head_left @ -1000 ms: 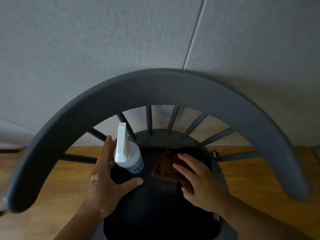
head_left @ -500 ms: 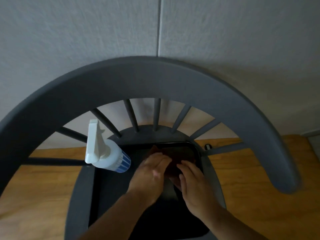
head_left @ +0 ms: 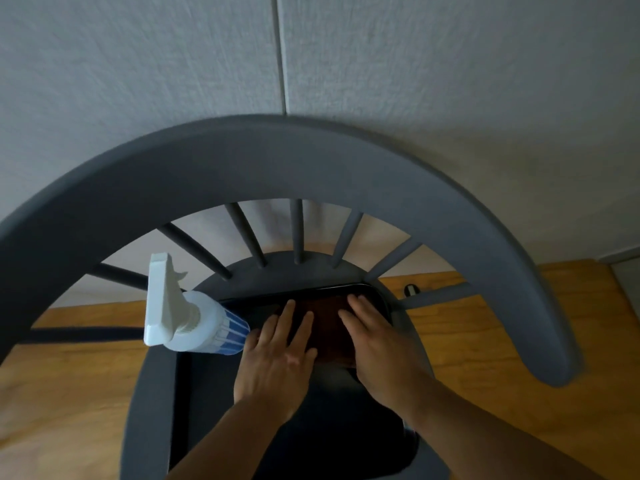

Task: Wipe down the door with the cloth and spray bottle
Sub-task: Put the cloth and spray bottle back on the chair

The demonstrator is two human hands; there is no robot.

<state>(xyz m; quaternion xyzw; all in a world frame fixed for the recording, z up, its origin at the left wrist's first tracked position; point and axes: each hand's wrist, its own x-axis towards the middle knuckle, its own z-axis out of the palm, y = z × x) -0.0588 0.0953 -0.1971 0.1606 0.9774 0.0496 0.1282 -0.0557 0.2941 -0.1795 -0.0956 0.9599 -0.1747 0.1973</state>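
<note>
Grey chair back (head_left: 311, 161) arches across my view, with the wall (head_left: 138, 64) behind its spindles. On the seat lies a black tray (head_left: 180, 393), with a brown cloth (head_left: 329, 327) at its far end. My left hand (head_left: 277, 362) and right hand (head_left: 381, 351) press flat on the cloth, fingers straight, gripping nothing. A white spray bottle (head_left: 194, 323) sits at the tray's left edge, just beside my left hand. Wooden floor (head_left: 69, 375) lies around the chair.
</note>
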